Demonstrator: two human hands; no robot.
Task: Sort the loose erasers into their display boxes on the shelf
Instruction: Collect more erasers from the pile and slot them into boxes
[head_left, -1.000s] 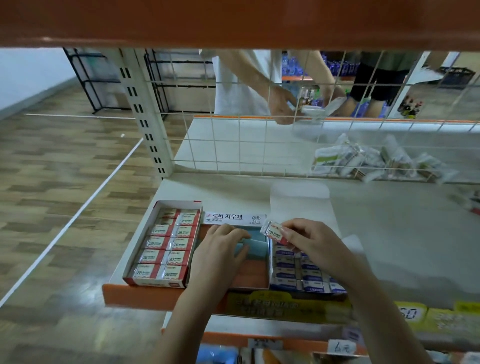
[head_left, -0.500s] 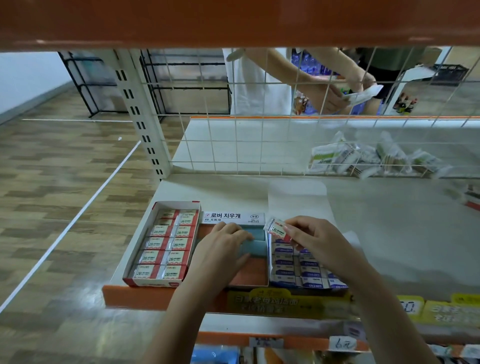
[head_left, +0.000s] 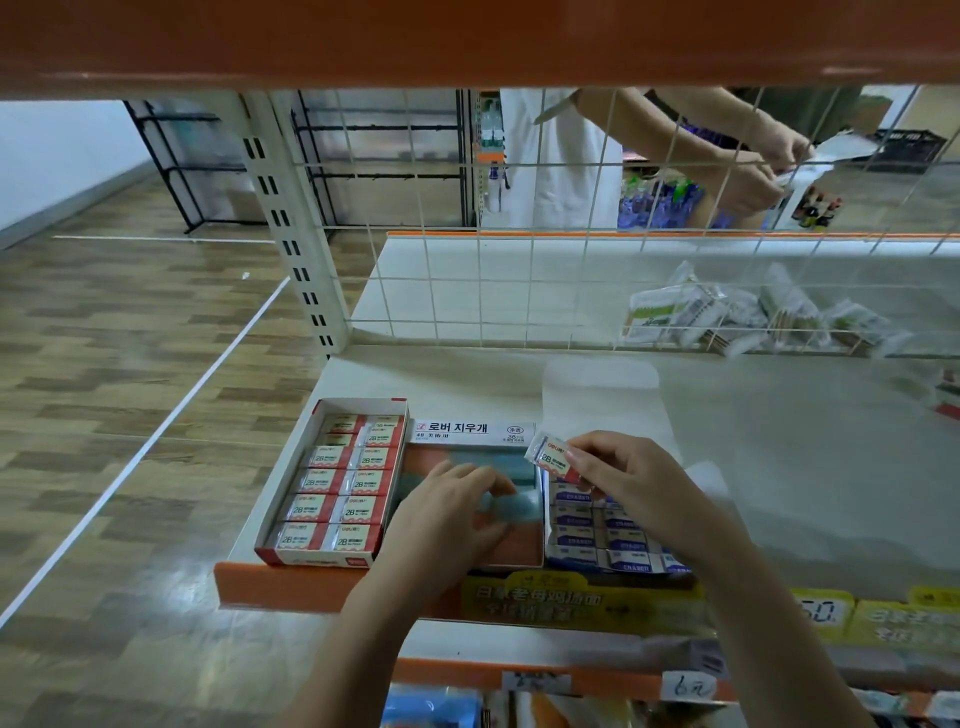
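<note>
while my right hand (head_left: 636, 480) pinches an eraser (head_left: 553, 457), my left hand (head_left: 447, 512) lies flat, covering the middle box (head_left: 475, 434); a wire grid (head_left: 519, 291) stands behind.

The left hand (head_left: 451, 512) lay over the middle display box (head_left: 470, 435), hiding most of its teal and orange contents, which were blurred. The right hand (head_left: 636, 480) and forearm covered part of the blue-labelled erasers (head_left: 582, 525). Print on the wrapped eraser (head_left: 551, 453) pinched in its fingers was too small to read beyond "2B". The yellow price strips (head_left: 535, 600) were smeared. A second person (head_left: 563, 156) behind the wire mesh (head_left: 519, 291) was cut off above by the upper shelf (head_left: 467, 41).
</note>
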